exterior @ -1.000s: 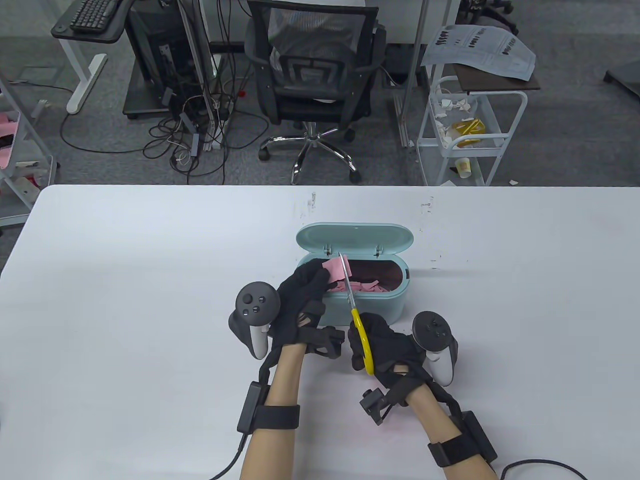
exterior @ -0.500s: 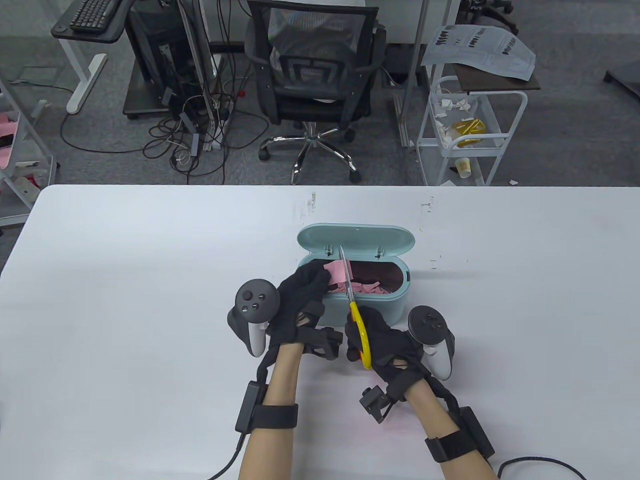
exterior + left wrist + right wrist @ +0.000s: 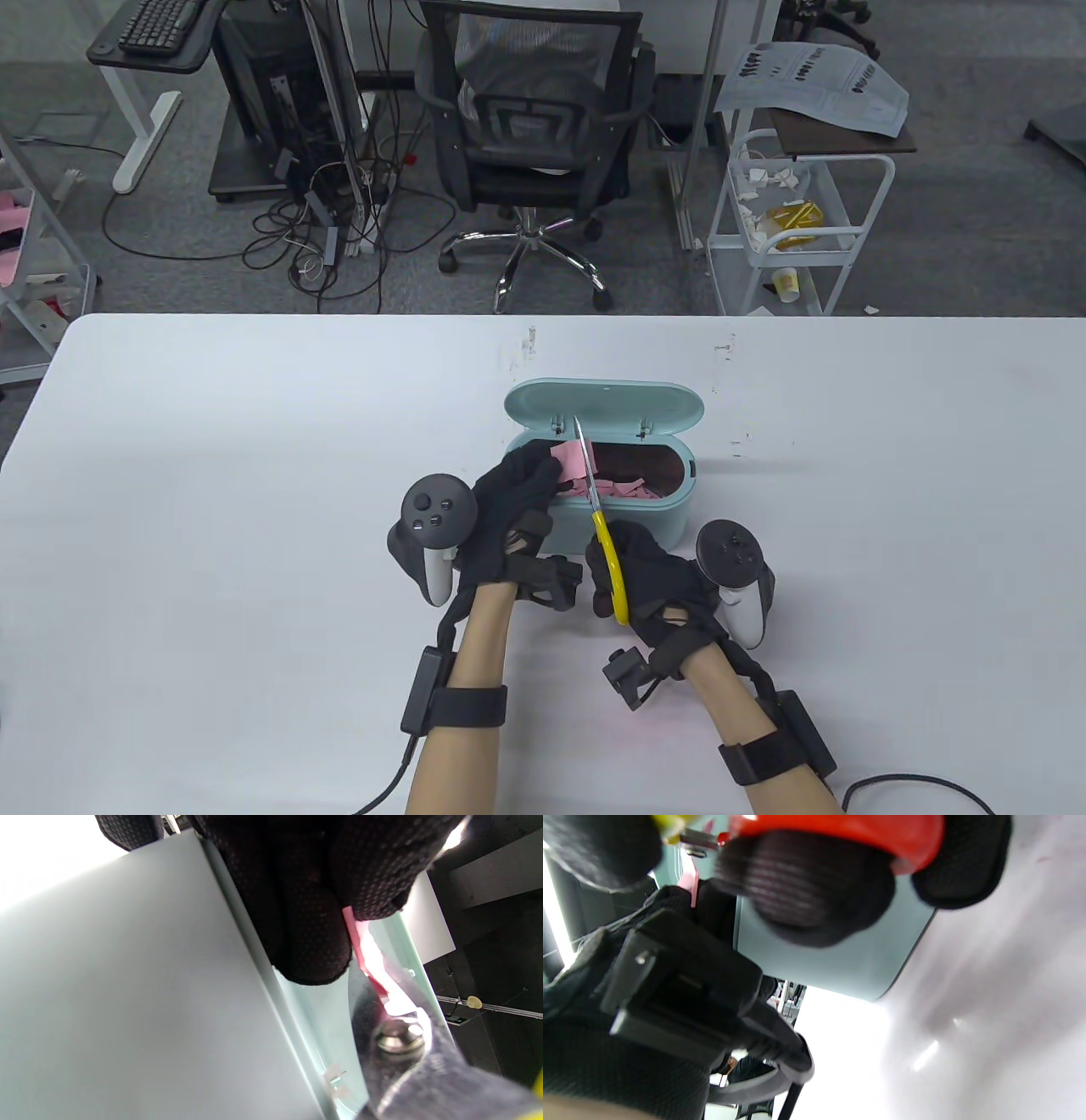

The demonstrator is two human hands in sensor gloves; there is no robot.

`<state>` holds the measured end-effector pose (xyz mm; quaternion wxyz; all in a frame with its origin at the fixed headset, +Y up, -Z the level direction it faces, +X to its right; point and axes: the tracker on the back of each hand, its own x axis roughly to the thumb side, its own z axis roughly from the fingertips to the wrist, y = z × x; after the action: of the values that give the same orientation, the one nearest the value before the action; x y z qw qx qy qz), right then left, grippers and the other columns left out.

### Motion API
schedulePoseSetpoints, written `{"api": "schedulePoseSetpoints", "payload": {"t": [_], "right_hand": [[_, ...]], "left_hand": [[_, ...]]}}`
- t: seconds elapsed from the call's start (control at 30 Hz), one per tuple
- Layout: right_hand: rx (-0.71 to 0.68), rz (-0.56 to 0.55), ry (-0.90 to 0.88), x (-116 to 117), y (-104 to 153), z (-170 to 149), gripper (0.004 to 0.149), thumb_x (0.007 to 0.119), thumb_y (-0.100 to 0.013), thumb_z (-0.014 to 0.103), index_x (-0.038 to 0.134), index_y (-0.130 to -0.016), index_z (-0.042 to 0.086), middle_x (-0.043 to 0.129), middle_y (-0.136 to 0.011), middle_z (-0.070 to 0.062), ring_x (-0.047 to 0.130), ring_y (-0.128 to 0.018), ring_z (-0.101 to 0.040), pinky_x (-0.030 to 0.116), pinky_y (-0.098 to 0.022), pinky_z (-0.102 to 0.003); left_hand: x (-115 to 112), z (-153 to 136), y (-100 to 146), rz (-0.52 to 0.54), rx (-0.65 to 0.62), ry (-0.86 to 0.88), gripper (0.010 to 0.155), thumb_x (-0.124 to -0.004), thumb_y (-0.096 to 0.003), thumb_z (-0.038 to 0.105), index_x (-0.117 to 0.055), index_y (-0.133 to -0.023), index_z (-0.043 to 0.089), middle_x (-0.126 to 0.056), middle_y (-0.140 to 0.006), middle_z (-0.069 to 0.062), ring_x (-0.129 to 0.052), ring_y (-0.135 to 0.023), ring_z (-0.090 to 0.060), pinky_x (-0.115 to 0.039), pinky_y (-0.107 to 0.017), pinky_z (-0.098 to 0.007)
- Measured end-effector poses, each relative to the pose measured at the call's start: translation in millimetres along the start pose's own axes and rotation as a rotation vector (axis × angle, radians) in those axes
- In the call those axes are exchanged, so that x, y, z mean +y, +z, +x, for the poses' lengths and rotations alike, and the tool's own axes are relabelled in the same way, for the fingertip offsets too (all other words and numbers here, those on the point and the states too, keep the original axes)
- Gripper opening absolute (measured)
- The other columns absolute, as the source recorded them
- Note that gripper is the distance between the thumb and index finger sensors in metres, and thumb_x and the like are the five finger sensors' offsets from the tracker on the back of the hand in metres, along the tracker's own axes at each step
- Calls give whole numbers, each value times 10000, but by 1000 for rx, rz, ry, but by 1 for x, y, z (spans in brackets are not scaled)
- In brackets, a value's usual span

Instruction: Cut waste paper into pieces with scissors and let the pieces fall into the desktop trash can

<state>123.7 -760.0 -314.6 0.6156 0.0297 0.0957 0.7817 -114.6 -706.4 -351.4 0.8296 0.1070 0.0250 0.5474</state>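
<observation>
we held the pink waste paper [image 3: 570,463] in our left hand [image 3: 509,501], pinched between thumb and fingers, right over the open mouth of the desktop trash can [image 3: 628,522], so that whatever the blades freed would drop straight in rather than onto the table [image 3: 212,475]. the can's lid [image 3: 604,404] stood swung back behind the opening, out of the way of both hands. our right hand [image 3: 649,581] gripped the yellow handles of the scissors [image 3: 598,518], fingers curled through and around them, and reached in from the near side so the blades crossed the can's rim and met the paper's free edge. in the left wrist view the paper sat between the blades close to the pivot, which we judged to be mid-cut. pink pieces [image 3: 624,487] already lay inside the can, so the task looked well underway.
</observation>
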Motion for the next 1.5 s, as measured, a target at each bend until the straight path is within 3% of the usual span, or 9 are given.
{"api": "schedulePoseSetpoints", "payload": {"t": [0.23,0.4,0.53,0.63,1.0,1.5], "right_hand": [[4,13,-49,-4,4,-6,757,771,-352,649,592,-877,135,900,-581,66,1012,-252,-109,789,-488,-539],[0,115,-1,-2,9,-11,913,711,-326,781,483,-960,166,831,-741,8,1022,-490,-197,692,-559,-604],[6,207,66,4,11,-14,959,665,-337,812,388,-993,171,750,-847,-41,972,-629,-272,632,-591,-635],[-9,214,114,9,11,-13,968,647,-342,818,351,-997,170,712,-877,-51,943,-662,-287,617,-594,-647],[-20,131,72,14,4,-6,898,685,-354,747,424,-966,144,790,-758,-4,980,-502,-230,672,-548,-631],[-11,106,57,11,4,-7,823,693,-368,690,490,-927,121,845,-676,31,1010,-386,-176,725,-517,-599]], "left_hand": [[0,0,1,3,11,21,367,-859,-471,445,-943,-789,280,-1120,-612,95,-1093,-584,-136,-565,-737,-624],[0,-1,1,6,16,35,366,-856,-474,446,-941,-790,282,-1119,-614,99,-1093,-585,-133,-562,-738,-625],[0,-1,1,7,17,36,366,-854,-476,445,-939,-793,282,-1117,-617,96,-1091,-588,-135,-558,-738,-627],[0,-1,1,8,18,41,368,-851,-478,444,-937,-796,280,-1115,-621,95,-1091,-590,-137,-558,-737,-627],[0,-1,2,16,15,35,369,-850,-478,450,-936,-796,286,-1114,-623,97,-1090,-591,-131,-559,-735,-627],[0,1,3,18,7,4,370,-850,-476,441,-935,-800,283,-1116,-621,74,-1091,-589,-134,-564,-737,-627]]}}
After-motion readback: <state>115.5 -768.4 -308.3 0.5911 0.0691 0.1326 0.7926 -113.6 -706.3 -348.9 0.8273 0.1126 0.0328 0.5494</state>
